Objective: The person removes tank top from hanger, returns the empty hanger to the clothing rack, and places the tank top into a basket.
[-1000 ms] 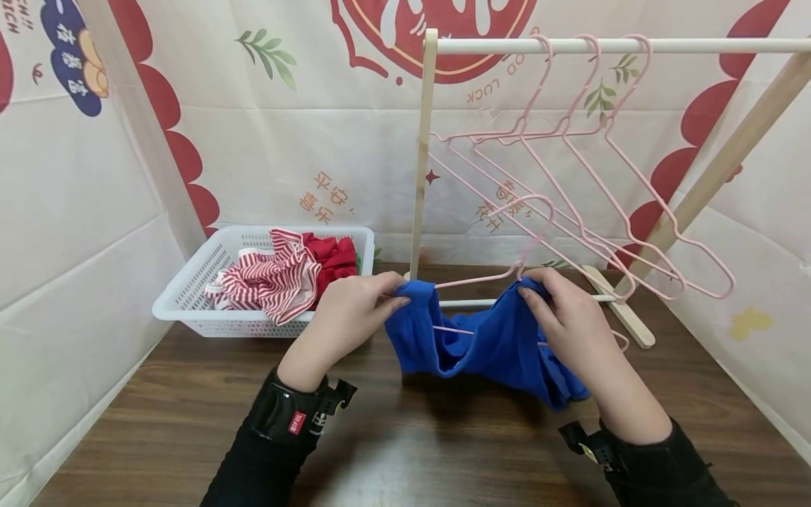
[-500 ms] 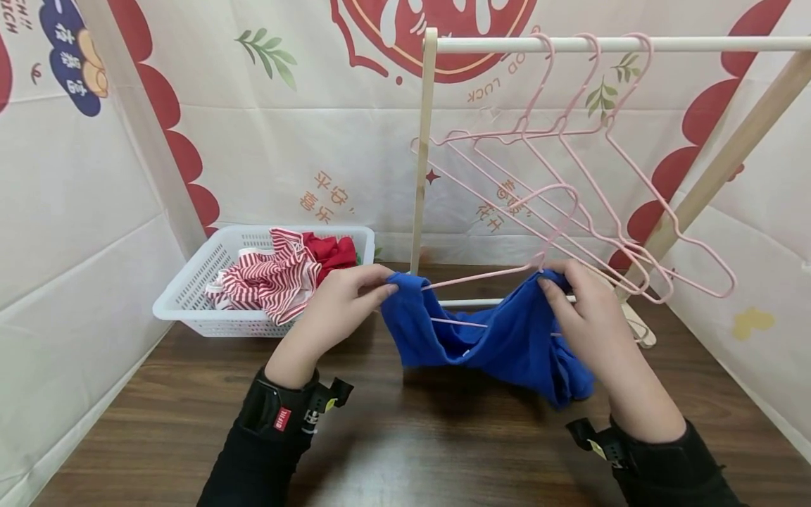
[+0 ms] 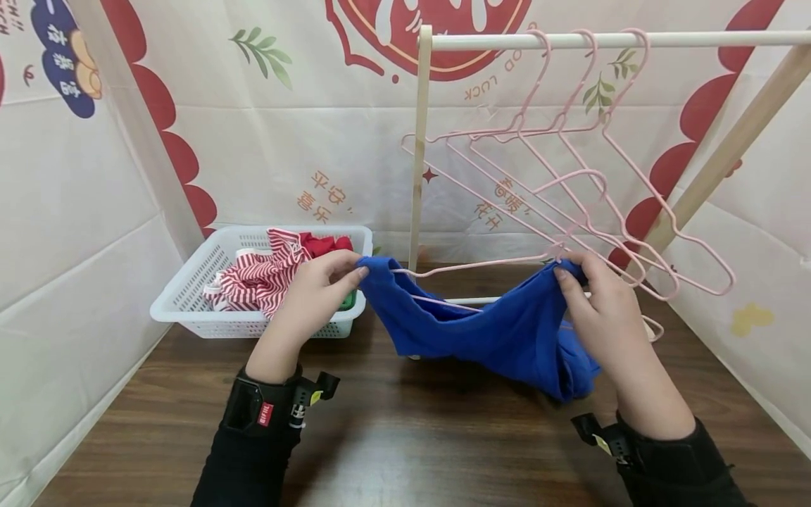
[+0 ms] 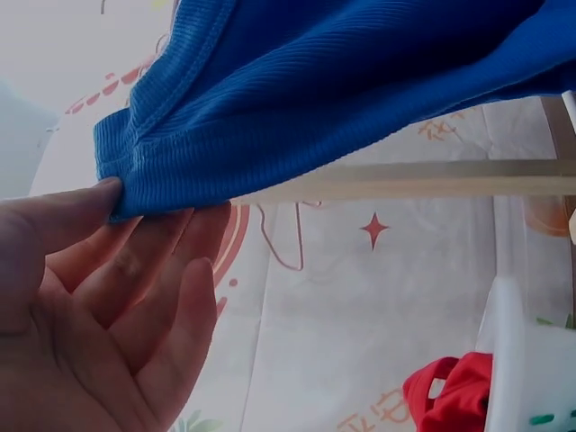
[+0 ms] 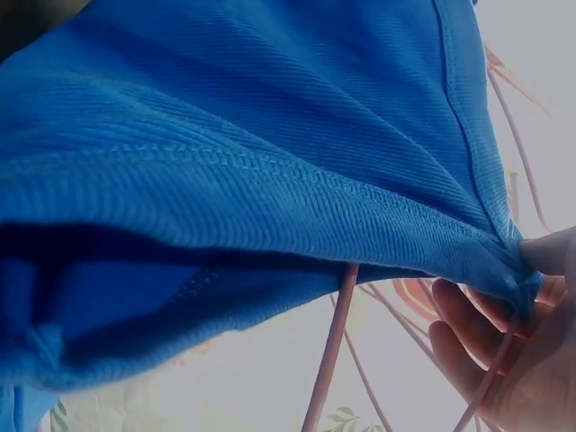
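Observation:
A blue ribbed garment [image 3: 469, 338] is stretched between both hands, its opening facing up. My left hand [image 3: 304, 296] pinches its left corner between thumb and fingers; the left wrist view shows the ribbed edge [image 4: 180, 184] in that pinch. My right hand [image 3: 605, 310] pinches the band on the other side, beside the neck of a pink hanger [image 3: 481, 264]. One hanger arm slopes left into the garment, and its lower bar crosses the opening. In the right wrist view, the hanger's pink bar [image 5: 331, 360] passes into the opening below the stitched band [image 5: 270, 198].
A white basket [image 3: 171, 306] with red-striped [image 3: 253, 282] and red cloth [image 3: 323, 244] stands left. Behind the garment rises a rack with a white rail [image 3: 475, 42] and wooden post [image 3: 421, 141]. Several pink hangers [image 3: 624, 225] hang from it. Printed cloth walls enclose the wooden table [image 3: 405, 451].
My left hand has moved left and up, pulling the garment's corner outward over the hanger arm. My right hand and the hanger have shifted right, and the opening is stretched wider.

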Demonstrator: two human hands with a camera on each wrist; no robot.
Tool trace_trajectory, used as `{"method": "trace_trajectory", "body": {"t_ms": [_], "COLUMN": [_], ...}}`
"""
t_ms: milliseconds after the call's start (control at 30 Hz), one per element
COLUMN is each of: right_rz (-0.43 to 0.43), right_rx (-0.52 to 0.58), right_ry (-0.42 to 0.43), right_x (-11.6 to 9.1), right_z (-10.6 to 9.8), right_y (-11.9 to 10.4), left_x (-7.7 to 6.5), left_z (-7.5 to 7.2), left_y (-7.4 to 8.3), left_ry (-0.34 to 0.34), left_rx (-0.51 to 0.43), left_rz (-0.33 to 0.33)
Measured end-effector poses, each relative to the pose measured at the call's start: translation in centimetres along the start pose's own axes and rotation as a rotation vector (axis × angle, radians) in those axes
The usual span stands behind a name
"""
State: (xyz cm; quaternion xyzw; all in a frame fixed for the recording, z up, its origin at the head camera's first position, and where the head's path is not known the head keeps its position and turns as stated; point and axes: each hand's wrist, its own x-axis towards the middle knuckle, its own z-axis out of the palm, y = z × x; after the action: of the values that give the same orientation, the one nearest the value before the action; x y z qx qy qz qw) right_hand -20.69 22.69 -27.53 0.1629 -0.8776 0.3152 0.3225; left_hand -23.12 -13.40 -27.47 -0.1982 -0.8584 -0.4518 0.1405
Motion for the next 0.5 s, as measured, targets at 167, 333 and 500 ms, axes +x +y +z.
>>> {"method": "trace_trajectory", "body": {"t_ms": [167,333,500], "right_rz": [0.008,0.025,0.03], "right_rx": [0.001,0.007,0.026], "right_ry": [0.044,0.069,0.094], "right_x": [-0.02,-0.11,-0.21], "right_z": [-0.33,-0.37,-0.29], "right_y": [0.06,0.02,0.02], "left_x": [0.01,0.13,0.3], "left_z": [-0.61,-0.9,-0.82], "left_y": [-0.34,-0.62,-0.84], "left_ry": [0.036,0.071,0.116], "left_rx": [-0.02,-0.034,-0.011], "left_rz": [-0.051,-0.083,-0.161]}}
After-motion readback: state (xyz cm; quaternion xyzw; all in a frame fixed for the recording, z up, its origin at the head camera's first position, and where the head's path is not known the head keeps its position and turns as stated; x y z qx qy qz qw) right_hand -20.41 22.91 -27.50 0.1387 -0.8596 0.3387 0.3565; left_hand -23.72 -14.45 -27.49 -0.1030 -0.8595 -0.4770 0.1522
